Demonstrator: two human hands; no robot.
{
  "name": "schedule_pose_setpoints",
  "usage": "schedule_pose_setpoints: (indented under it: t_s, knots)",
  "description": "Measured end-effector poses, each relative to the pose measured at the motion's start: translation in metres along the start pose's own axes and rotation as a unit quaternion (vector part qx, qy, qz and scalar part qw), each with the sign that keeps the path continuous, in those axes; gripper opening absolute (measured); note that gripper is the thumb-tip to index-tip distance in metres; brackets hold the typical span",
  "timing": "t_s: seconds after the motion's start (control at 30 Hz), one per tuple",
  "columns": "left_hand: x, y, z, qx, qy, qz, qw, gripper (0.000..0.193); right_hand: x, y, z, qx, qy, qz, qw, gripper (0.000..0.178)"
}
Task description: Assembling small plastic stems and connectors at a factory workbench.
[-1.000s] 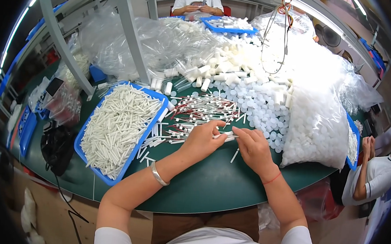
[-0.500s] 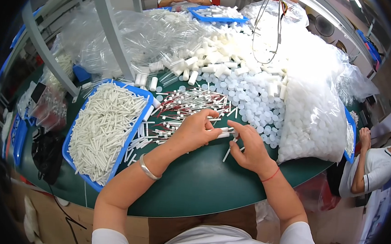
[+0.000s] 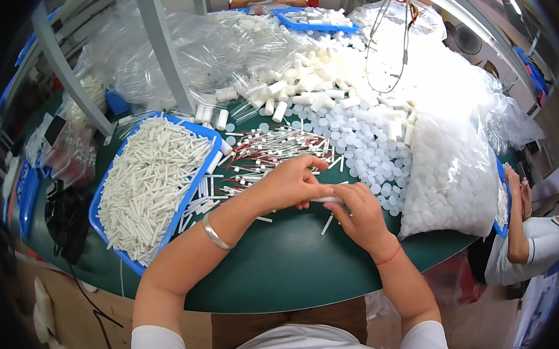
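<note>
My left hand (image 3: 293, 185) and my right hand (image 3: 364, 215) meet above the near part of the green table (image 3: 275, 263). Between their fingertips they pinch a small white tube (image 3: 326, 200), partly hidden by the fingers. Just beyond my left hand lies a loose pile of thin red and white sticks (image 3: 281, 140) with small white heads. A few slim white rods (image 3: 327, 225) lie on the table under and beside my hands. Translucent round caps (image 3: 366, 144) are spread beyond my right hand.
A blue tray (image 3: 188, 201) heaped with short white rods sits at left. At right stands a clear bag (image 3: 449, 190) full of caps. White foam-like cylinders (image 3: 279, 111) and plastic bags (image 3: 153, 48) fill the back. Grey posts (image 3: 163, 48) rise at left. Co-workers sit opposite and at right.
My hands have come together; the right hand's fingertips now close on the white tube, which the left hand held. The co-worker's hands at right have risen slightly.
</note>
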State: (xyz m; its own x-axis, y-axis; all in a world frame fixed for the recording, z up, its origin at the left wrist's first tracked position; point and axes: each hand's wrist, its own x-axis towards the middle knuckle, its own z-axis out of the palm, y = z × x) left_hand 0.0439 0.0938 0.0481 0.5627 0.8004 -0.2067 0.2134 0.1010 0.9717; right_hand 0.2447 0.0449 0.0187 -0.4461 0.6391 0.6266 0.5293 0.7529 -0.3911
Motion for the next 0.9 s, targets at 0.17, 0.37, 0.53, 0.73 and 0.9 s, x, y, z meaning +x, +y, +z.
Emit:
schedule_pose_setpoints:
  t_s: [0.17, 0.37, 0.53, 0.73, 0.9]
  knots:
    - [0.051, -0.023, -0.076, 0.485, 0.398, 0.157, 0.763, 0.024, 0.002, -0.006, 0.000, -0.029, 0.051, 0.062, 0.996, 0.024]
    - [0.070, -0.051, -0.145, 0.644, 0.340, -0.003, 0.685, 0.016, -0.001, -0.002, 0.005, -0.013, 0.071, 0.084, 0.994, 0.023]
    - [0.045, -0.027, -0.111, 0.483, 0.334, 0.119, 0.800, 0.028, -0.005, -0.002, 0.003, 0.036, 0.101, 0.110, 0.988, 0.021]
    - [-0.023, -0.007, -0.004, 0.122, 0.046, 0.128, 0.983, 0.037, -0.006, -0.007, -0.006, 0.189, 0.124, 0.207, 0.952, 0.025]
    - [-0.044, -0.019, 0.025, -0.031, 0.045, 0.120, 0.991, 0.035, -0.008, -0.013, -0.008, 0.270, 0.056, 0.213, 0.937, 0.025]
